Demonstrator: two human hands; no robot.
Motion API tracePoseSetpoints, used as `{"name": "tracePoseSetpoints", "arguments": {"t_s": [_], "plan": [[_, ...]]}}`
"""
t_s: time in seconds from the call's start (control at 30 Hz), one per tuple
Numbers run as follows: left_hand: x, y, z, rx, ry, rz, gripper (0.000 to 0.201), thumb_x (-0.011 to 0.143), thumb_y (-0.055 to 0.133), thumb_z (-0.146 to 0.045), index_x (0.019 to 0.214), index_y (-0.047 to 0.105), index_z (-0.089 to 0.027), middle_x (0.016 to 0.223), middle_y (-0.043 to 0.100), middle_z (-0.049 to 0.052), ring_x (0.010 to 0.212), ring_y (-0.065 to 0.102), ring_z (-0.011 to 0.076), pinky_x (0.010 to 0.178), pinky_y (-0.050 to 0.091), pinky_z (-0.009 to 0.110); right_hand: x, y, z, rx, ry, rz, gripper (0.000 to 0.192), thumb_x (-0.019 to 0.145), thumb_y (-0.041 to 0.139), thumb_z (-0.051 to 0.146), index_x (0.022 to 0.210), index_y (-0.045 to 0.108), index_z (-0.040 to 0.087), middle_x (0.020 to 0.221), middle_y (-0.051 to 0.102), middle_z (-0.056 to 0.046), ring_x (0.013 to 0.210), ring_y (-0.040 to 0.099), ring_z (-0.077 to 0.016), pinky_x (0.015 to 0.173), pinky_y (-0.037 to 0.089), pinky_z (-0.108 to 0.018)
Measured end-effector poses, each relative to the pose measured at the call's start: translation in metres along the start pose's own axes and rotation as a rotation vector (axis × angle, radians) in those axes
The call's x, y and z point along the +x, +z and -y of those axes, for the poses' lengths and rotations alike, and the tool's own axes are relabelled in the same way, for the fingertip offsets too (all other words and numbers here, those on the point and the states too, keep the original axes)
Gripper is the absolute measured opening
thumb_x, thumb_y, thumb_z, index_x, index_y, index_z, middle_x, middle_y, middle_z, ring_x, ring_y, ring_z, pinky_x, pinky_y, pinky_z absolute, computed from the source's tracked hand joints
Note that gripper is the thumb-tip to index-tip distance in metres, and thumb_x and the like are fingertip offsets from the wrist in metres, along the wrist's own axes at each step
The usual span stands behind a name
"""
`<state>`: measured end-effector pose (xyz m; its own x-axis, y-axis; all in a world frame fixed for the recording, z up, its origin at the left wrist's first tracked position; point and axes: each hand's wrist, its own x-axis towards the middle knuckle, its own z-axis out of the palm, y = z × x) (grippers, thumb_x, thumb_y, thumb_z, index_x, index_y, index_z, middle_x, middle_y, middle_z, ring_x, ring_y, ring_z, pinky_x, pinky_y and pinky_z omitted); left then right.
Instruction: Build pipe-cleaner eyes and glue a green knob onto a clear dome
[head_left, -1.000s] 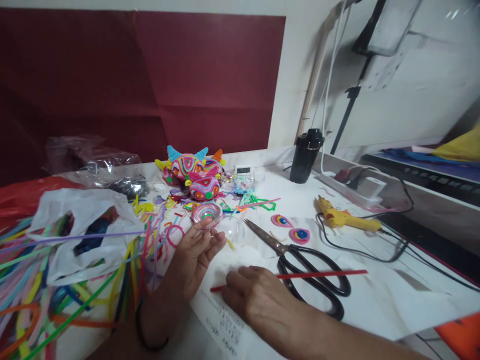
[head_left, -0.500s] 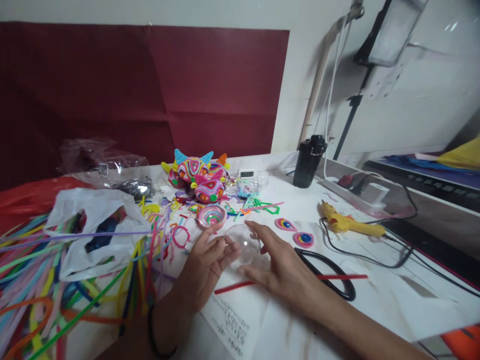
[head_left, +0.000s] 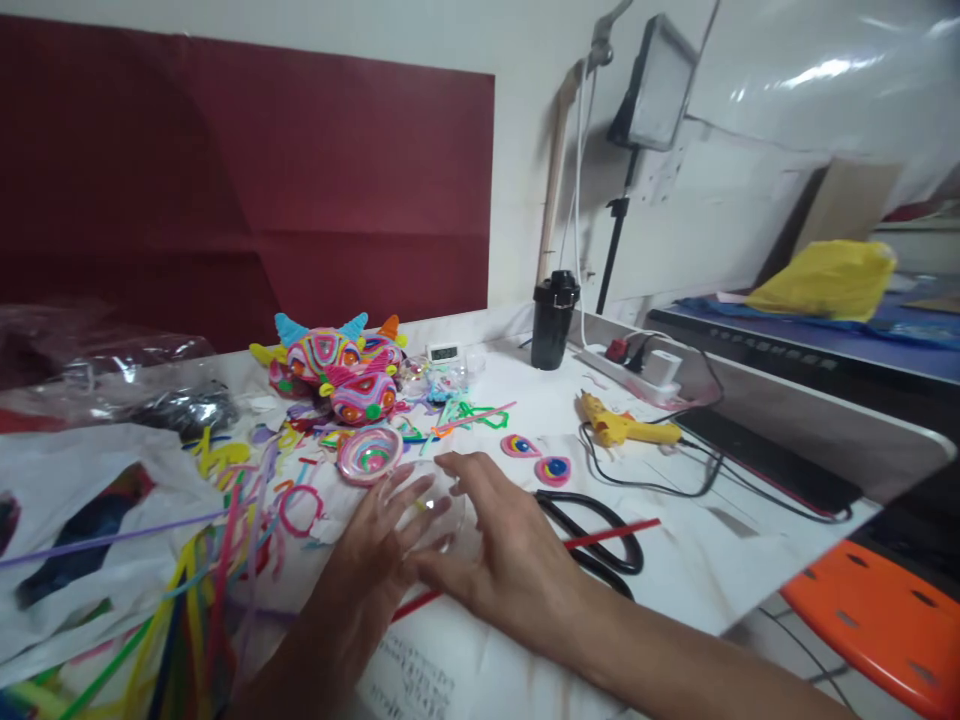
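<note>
A clear, rounded plastic shell point(head_left: 429, 500), like a ball or dome, sits between my two hands above the papers. My left hand point(head_left: 364, 560) cups its left side, and its fingers show through the clear wall. From the right, my right hand point(head_left: 514, 550) curves around the shell, fingers at the top edge and thumb below. Just beyond is a clear bowl-like shell point(head_left: 370, 456) with coloured rings inside. Scissors with black handles point(head_left: 630, 545) lie right of my right hand, and a red pipe cleaner point(head_left: 630, 531) crosses them.
Colourful striped animal heads point(head_left: 337, 365) stand at the back. Two eye-shaped pieces point(head_left: 553, 470) lie near a yellow glue gun point(head_left: 630, 428) with its cord. A black bottle point(head_left: 553, 325) stands behind. Pipe cleaners point(head_left: 191, 600) and a white bag point(head_left: 172, 480) crowd the left.
My view has turned to the right, so things appear further left. My left hand has come in from beside the clear shell to cup it; my right hand stays around it.
</note>
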<state>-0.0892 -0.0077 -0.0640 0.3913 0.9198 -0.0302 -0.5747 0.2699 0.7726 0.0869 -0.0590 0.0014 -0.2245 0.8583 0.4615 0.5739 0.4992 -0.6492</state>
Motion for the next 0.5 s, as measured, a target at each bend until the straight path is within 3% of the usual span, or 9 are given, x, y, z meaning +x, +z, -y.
{"name": "tracePoseSetpoints", "arguments": {"t_s": [0.1, 0.23, 0.3, 0.37, 0.5], "plan": [[-0.002, 0.001, -0.003, -0.008, -0.082, -0.067, 0.047, 0.076, 0.074, -0.021, 0.116, 0.053, -0.034, 0.124, 0.061, 0.005, 0.108, 0.062, 0.0296, 0.088, 0.052, 0.047, 0.0, -0.007, 0.006, -0.011, -0.015, 0.083, 0.062, 0.075, 0.074, 0.033, 0.128, 0.046, 0.016, 0.115, 0.057, -0.012, 0.104, 0.057, -0.026, 0.088, 0.05, -0.044], [-0.015, 0.019, -0.007, -0.04, -0.025, -0.02, 0.054, 0.067, 0.083, -0.033, 0.114, 0.056, -0.032, 0.118, 0.065, 0.006, 0.112, 0.06, 0.033, 0.089, 0.051, 0.046, 0.009, -0.032, -0.001, -0.049, -0.05, 0.161, 0.054, 0.085, 0.065, 0.036, 0.132, 0.046, 0.019, 0.122, 0.058, -0.011, 0.11, 0.058, -0.0236, 0.091, 0.049, -0.039], [-0.022, 0.029, -0.009, -0.035, 0.007, -0.008, 0.055, 0.065, 0.083, -0.038, 0.114, 0.057, -0.032, 0.116, 0.066, 0.006, 0.116, 0.058, 0.0352, 0.092, 0.05, 0.049, 0.022, -0.05, -0.018, -0.179, 0.021, 0.148, 0.04, 0.092, 0.057, 0.035, 0.128, 0.05, 0.022, 0.12, 0.062, -0.007, 0.107, 0.06, -0.0193, 0.088, 0.05, -0.033], [-0.026, 0.037, -0.011, -0.019, 0.01, -0.032, 0.054, 0.068, 0.081, -0.041, 0.115, 0.057, -0.031, 0.118, 0.065, 0.008, 0.119, 0.055, 0.0365, 0.096, 0.047, 0.052, 0.038, -0.066, -0.043, -0.291, 0.115, 0.162, 0.028, 0.094, 0.053, 0.032, 0.118, 0.057, 0.018, 0.114, 0.065, -0.009, 0.101, 0.062, -0.021, 0.086, 0.05, -0.036], [-0.024, 0.036, -0.01, -0.025, 0.003, -0.059, 0.05, 0.069, 0.08, -0.039, 0.114, 0.06, -0.029, 0.115, 0.067, 0.009, 0.116, 0.058, 0.0357, 0.1, 0.043, 0.055, 0.068, -0.081, -0.095, -0.472, 0.278, 0.341, 0.023, 0.091, 0.059, 0.031, 0.108, 0.061, 0.016, 0.109, 0.065, -0.006, 0.095, 0.063, -0.0195, 0.084, 0.052, -0.041]]}}
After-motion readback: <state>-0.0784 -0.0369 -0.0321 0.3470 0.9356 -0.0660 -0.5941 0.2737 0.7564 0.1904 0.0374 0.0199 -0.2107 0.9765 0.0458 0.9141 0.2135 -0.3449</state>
